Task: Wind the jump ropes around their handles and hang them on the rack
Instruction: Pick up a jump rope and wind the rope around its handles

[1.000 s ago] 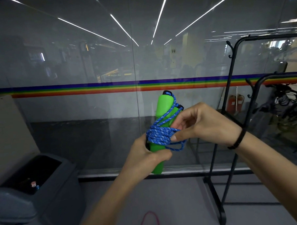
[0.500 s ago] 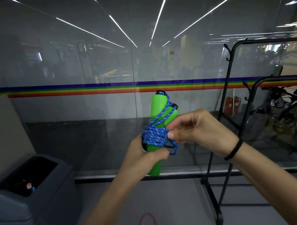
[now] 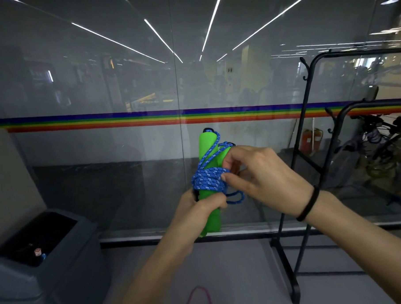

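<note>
Two green foam handles (image 3: 206, 147) stand upright side by side in front of me, bound by several turns of blue rope (image 3: 207, 181). My left hand (image 3: 197, 211) grips the lower part of the handles from the left. My right hand (image 3: 260, 179) pinches the rope coil at its right side, with its fingers over the second handle's top. A small loop of rope hangs below the coil. The black metal rack (image 3: 308, 115) stands to the right, its hooks bare.
A glass wall with a rainbow stripe (image 3: 124, 119) runs straight ahead. A grey bin (image 3: 62, 261) with an open top sits at lower left. A pink rope loop (image 3: 198, 299) lies on the floor near my feet. Bicycles (image 3: 382, 139) show behind the glass at right.
My right hand's fingers have shifted along the coil and now press the rope against the handles. The loose loop under the coil has grown slightly shorter. The view has drifted a little.
</note>
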Available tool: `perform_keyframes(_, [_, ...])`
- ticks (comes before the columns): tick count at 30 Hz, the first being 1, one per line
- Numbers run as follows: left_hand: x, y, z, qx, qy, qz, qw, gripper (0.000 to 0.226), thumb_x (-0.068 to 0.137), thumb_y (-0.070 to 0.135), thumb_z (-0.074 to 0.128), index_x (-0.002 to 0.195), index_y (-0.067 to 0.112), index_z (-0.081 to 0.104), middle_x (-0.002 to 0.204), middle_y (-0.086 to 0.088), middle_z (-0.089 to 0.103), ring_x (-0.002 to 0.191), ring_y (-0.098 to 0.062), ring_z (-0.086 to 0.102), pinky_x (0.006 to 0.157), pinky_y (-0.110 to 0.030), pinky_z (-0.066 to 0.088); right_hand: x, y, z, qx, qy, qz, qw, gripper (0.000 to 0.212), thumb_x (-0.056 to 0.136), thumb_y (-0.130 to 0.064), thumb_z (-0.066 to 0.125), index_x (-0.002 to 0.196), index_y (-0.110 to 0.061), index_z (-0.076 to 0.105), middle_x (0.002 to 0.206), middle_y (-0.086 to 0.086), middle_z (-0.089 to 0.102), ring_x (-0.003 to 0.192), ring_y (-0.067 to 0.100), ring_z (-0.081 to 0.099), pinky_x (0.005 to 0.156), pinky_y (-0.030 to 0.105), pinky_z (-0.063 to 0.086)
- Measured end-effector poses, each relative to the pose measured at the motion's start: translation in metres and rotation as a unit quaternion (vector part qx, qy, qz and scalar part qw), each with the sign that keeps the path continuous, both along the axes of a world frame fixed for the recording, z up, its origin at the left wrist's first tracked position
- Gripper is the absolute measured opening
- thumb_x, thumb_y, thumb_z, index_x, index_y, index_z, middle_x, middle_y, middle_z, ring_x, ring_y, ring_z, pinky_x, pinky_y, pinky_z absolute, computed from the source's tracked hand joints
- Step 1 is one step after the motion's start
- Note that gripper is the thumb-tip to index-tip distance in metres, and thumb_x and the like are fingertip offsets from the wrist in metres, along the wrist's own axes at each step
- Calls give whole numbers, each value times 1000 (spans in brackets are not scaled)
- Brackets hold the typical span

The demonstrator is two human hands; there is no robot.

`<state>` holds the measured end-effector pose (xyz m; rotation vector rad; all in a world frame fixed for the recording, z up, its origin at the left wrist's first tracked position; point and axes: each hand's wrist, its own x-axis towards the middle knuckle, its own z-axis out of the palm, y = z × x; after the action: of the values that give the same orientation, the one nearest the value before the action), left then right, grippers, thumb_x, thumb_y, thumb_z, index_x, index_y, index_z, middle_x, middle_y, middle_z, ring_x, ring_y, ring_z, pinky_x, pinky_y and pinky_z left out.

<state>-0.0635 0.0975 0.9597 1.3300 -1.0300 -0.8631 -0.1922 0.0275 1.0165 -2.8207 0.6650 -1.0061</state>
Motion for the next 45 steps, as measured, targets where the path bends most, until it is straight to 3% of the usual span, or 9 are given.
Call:
perform_keyframes(5, [-1, 2, -3, 2, 20, -1, 1000, 7, 53, 18, 60, 57, 19, 54, 58, -3, 47, 51, -14, 42, 59, -32, 38, 13, 5, -15, -55, -4, -30, 998, 8, 84, -14, 50, 84, -7, 47, 70, 2, 47, 59, 25, 46, 54, 35, 37])
perform_keyframes(9, [-1, 2, -2, -40, -5, 17, 999, 9, 54, 16, 59, 53, 22, 53, 50, 6, 45, 50, -12, 43, 55, -31, 37, 17, 5, -16, -21, -51, -51, 997, 8, 84, -7, 50, 88, -6, 42, 58, -6, 36, 53, 29, 46, 51, 32, 31])
perform_keyframes(15, [2, 2, -6, -25, -20, -8, 999, 9, 53, 14, 58, 59, 15, 51, 51, 1, 41, 51, -15, 39, 53, -30, 33, 18, 13, -33, -18, -85, -76, 993, 11, 81, -10, 48, 90, -7, 54, 67, -3, 47, 56, 26, 52, 52, 30, 37])
perform_keyframes(20, [7, 3, -8, -47, -52, -9, 997, 14, 52, 13, 61, 63, 15, 52, 49, 8, 46, 48, -8, 42, 45, -18, 34, 6, 8, -24, 185, -108, -11, 977, 4, 78, -10, 63, 81, -13, 63, 67, 1, 62, 60, 13, 55, 66, 30, 51])
perform_keyframes(25, [12, 3, -9, -59, -89, 10, 994, 19, 52, 20, 64, 71, 20, 57, 50, 16, 53, 49, -1, 47, 48, -13, 37, -5, 2, -14, 421, -118, 106, 893, 19, 80, -23, 64, 90, -8, 69, 82, 11, 71, 71, 14, 64, 81, 35, 55])
perform_keyframes(30, [12, 4, -8, -60, -93, 6, 994, 37, 48, 32, 67, 82, 20, 63, 64, 16, 62, 62, 0, 56, 60, -16, 40, -6, -1, -15, 440, -151, 158, 871, 20, 67, -21, 65, 81, -7, 68, 68, 0, 70, 58, 10, 65, 61, 20, 57])
perform_keyframes(33, [13, 5, -6, -58, -101, -7, 993, 39, 47, 34, 67, 84, 20, 65, 65, 15, 62, 63, -2, 56, 62, -18, 41, -7, -1, -14, 388, -142, 156, 897, 11, 70, -11, 70, 78, -5, 67, 69, 4, 70, 59, 12, 65, 61, 22, 57])
perform_keyframes(37, [12, 7, -3, -64, -90, -1, 994, 31, 55, 24, 67, 85, 18, 66, 65, 12, 61, 62, -4, 56, 59, -15, 43, -6, 2, -11, 145, -102, 90, 980, 5, 76, -11, 72, 77, -11, 67, 74, -2, 69, 69, 10, 65, 66, 28, 56])
perform_keyframes(45, [5, 11, -1, -88, -61, 17, 994, 10, 59, 20, 63, 68, 20, 59, 56, 10, 51, 54, -6, 46, 51, -15, 38, 4, 14, -13, -6, -135, -2, 991, 11, 77, -20, 63, 73, -11, 57, 71, -1, 63, 62, 12, 60, 58, 31, 50])
